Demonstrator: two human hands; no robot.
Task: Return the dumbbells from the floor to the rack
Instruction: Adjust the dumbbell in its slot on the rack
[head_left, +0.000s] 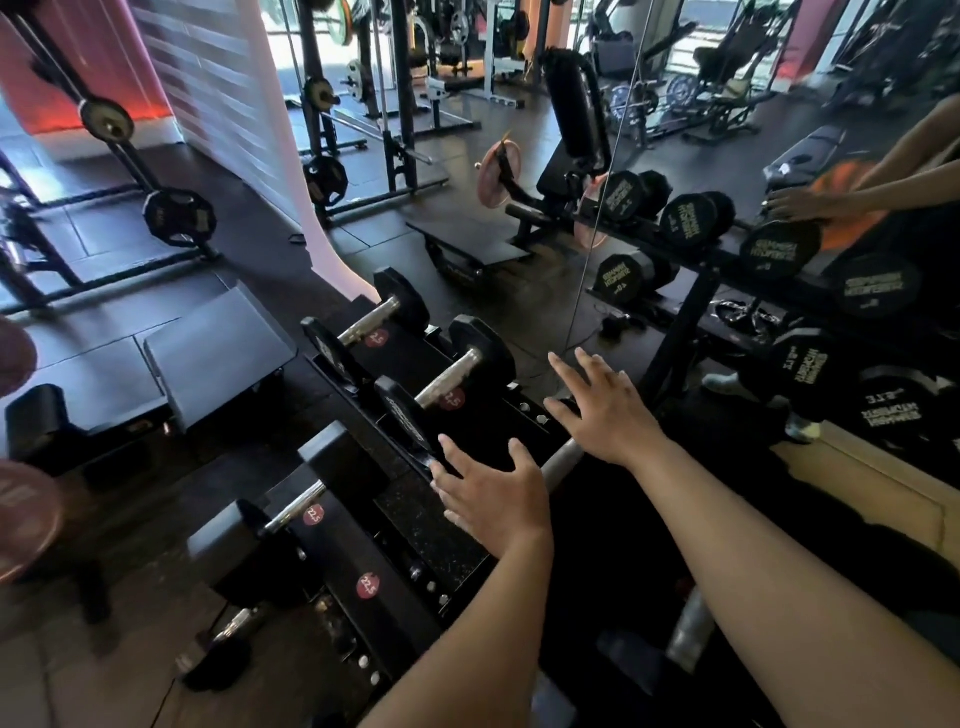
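Observation:
A black dumbbell rack (400, 358) runs from centre to lower left, against a mirror. Two small black dumbbells rest on its top tier, one further back (371, 317) and one nearer (449, 376), each by a red 2.5 label. My left hand (493, 496) hovers open over the rack just in front of the nearer one. My right hand (597, 408) is open too, fingers spread, above a silver dumbbell handle (563, 457) lying between my hands. Neither hand holds anything. Lower tiers carry larger dumbbells (296, 512) by 22.5 labels.
A padded bench (218, 353) stands left of the rack. Plate-loaded machines (176, 213) and racks fill the far floor. The mirror on the right reflects larger dumbbells (685, 221) and my arms. A further dumbbell (228, 644) sits low at the rack's near end.

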